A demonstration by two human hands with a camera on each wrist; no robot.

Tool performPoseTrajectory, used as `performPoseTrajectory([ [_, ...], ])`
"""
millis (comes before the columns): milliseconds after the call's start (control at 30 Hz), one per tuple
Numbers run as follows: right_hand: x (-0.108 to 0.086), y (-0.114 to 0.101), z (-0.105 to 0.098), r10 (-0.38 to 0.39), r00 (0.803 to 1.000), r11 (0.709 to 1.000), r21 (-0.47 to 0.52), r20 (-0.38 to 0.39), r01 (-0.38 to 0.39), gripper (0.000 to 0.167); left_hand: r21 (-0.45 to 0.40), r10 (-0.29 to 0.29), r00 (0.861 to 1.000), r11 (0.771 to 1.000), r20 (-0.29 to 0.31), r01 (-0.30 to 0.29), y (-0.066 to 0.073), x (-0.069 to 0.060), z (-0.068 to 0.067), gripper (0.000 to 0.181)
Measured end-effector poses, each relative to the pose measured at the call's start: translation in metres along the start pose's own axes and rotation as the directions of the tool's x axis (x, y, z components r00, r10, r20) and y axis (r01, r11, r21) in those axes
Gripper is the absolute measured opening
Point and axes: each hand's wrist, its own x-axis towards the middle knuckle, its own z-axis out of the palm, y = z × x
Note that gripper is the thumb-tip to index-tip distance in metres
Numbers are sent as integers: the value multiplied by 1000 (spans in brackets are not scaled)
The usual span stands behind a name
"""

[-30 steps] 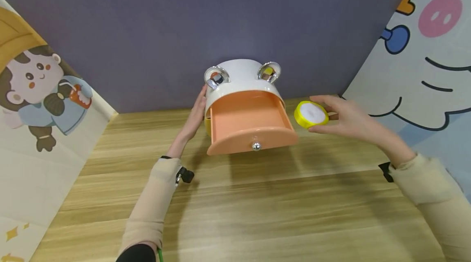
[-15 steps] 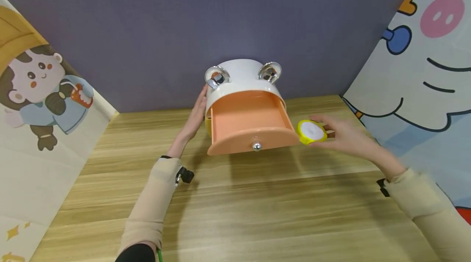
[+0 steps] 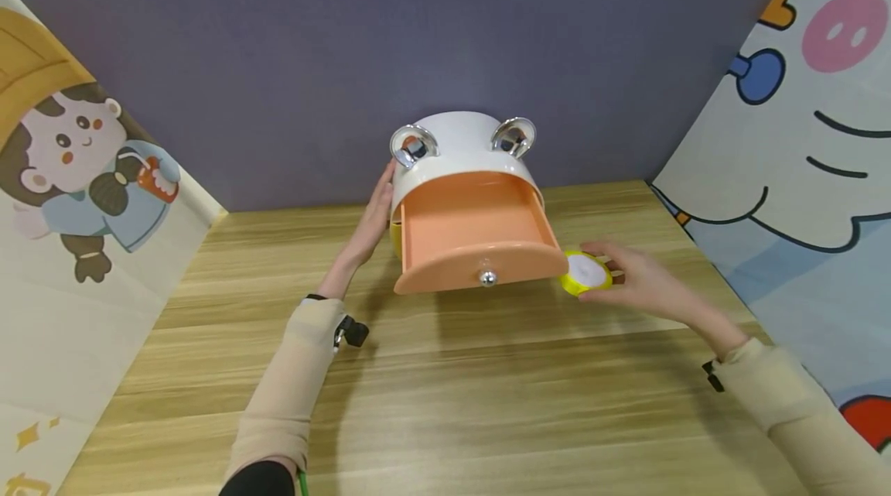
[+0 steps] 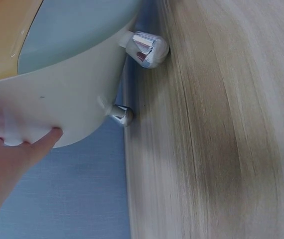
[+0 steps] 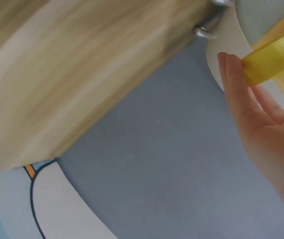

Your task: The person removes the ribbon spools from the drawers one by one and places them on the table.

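A white drawer box (image 3: 459,144) with two silver eye-like rings stands at the back of the table. Its orange top drawer (image 3: 445,270) is pulled out, and I see nothing inside. My left hand (image 3: 367,229) rests on the box's left side; in the left wrist view, the fingertips lie along the pale wall (image 4: 77,94). My right hand (image 3: 643,287) pinches a thick round yellow disc (image 3: 585,270) with a white face, just beside the drawer's right front corner. In the right wrist view, fingers and thumb hold the disc's yellow rim (image 5: 269,59).
The box stands on shiny silver feet (image 4: 148,49) on a wood-grain table (image 3: 445,403). Behind is a grey-purple wall (image 3: 313,78). Cartoon panels stand at the left (image 3: 90,171) and right (image 3: 821,140). Below the open drawer there is a yellow front (image 4: 7,35).
My right hand has moved toward me and slightly left with the yellow disc, down past the drawer's right side. The left hand has stayed against the box.
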Motion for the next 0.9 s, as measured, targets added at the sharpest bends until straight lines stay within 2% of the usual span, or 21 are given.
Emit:
performPoseTrajectory([
  [133, -1, 10, 9, 8, 1000, 1000, 1, 21, -8, 76, 0, 3, 1000, 1000, 2, -3, 0, 1, 0, 55],
  [367, -3, 26, 25, -3, 1000, 1000, 19, 25, 2, 70, -12, 2, 1000, 1000, 6, -2, -1, 0, 0, 55],
  [467, -3, 29, 30, -10, 1000, 1000, 19, 18, 10, 68, -4, 12, 1000, 1000, -9, -12, -12, 3, -1, 54],
  [533, -4, 32, 34, -12, 1000, 1000, 27, 18, 11, 67, 2, 11, 1000, 1000, -12, -11, -12, 3, 0, 53],
  [633, -5, 36, 38, -1, 1000, 999, 36, 25, 0, 67, 9, 11, 1000, 1000, -12, -11, -11, 1, 1, 53],
  [700, -5, 38, 41, 13, 1000, 999, 32, 29, -14, 68, 2, 1, 1000, 1000, -3, -1, -1, -2, 2, 55],
  [900, -5, 42, 46, 16, 1000, 1000, -7, 11, -16, 71, -10, 9, 1000, 1000, -8, -9, -1, -1, 2, 55],
])
